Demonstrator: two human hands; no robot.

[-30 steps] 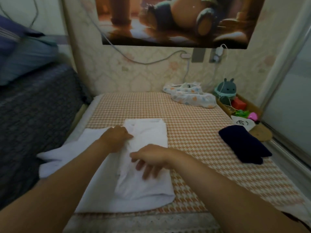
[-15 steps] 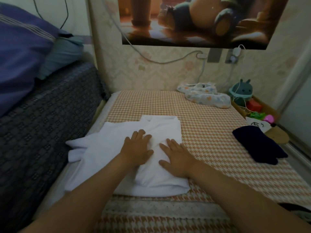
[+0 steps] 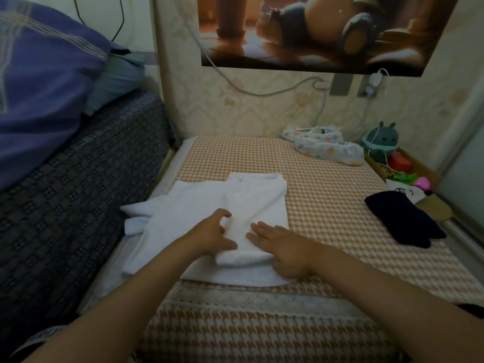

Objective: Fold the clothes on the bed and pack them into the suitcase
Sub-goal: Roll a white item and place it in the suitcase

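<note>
The white shirt (image 3: 209, 210) is lying on the near left part of the bed (image 3: 327, 218), its right side already folded over into a narrow panel and its left sleeve trailing off toward the bed's left edge. The left hand (image 3: 212, 237) is curling its fingers and thumb into the cloth at the left edge of that folded panel, pinching it. The right hand (image 3: 282, 244) is lying flat with straight fingers, pressing down on the near right corner of the shirt.

To the right, well apart from the shirt, a dark folded garment (image 3: 403, 221) is sitting near the bed's right edge. At the far end a patterned cloth bundle (image 3: 327, 150) is resting against the wall, just beside a green plush toy (image 3: 381, 142). Past the right edge, a red box (image 3: 399, 163) and a pink object (image 3: 421, 182) are crowding a wooden tray (image 3: 429, 176). On the left a dark woven cover (image 3: 78, 205) is rising beside the bed, bearing a blue pillow (image 3: 39, 87). A white cable (image 3: 262, 94) is hanging across the wall under a poster (image 3: 314, 30).
</note>
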